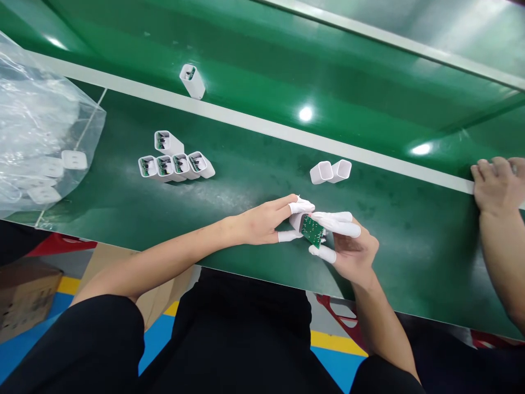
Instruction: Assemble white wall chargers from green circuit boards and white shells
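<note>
Remotely I am logging: bright light; glare spots [305, 114] (the leftmost streaking) shining on green surface [254, 82]; plastic bag [36, 109] glinting; black clothing [241, 339] losing detail.

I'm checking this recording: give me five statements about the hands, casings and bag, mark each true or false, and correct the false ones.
1. The left grip is on a white casing. True.
2. The clear plastic bag lies at the picture's right edge. False: it lies at the left edge.
3. The right grip has its fingers at a green circuit board jutting from that casing. True.
4. The two casings just beyond the hands show boards inside. False: their open ends look hollow, with no board showing.
5. Another person's hand is in view at the right. True.
</note>
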`<move>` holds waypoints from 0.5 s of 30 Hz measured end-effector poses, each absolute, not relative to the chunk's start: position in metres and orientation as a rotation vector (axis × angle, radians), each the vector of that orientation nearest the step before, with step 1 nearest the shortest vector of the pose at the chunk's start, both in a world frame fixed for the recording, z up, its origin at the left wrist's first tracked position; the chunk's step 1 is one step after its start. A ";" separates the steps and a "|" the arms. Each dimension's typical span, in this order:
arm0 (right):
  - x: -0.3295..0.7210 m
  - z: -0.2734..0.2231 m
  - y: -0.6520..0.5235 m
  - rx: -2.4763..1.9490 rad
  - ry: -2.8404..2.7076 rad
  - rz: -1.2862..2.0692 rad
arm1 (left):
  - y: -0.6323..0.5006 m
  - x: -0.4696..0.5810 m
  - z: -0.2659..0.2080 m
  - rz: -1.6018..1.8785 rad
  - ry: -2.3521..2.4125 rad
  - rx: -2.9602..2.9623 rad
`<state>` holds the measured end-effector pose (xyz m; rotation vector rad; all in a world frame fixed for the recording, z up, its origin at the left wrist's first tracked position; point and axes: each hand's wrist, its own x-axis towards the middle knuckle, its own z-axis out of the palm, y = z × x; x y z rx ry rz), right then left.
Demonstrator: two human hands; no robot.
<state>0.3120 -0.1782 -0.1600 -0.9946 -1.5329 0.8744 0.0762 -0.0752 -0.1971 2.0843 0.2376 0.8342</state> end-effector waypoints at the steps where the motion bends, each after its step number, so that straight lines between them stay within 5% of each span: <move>1: 0.312 -0.160 -0.178 -0.999 -1.536 0.873 | -0.075 0.076 -0.197 0.836 0.234 2.086; 15: 0.312 -0.161 -0.178 -0.990 -1.562 0.865 | -0.076 0.075 -0.200 0.814 0.267 2.153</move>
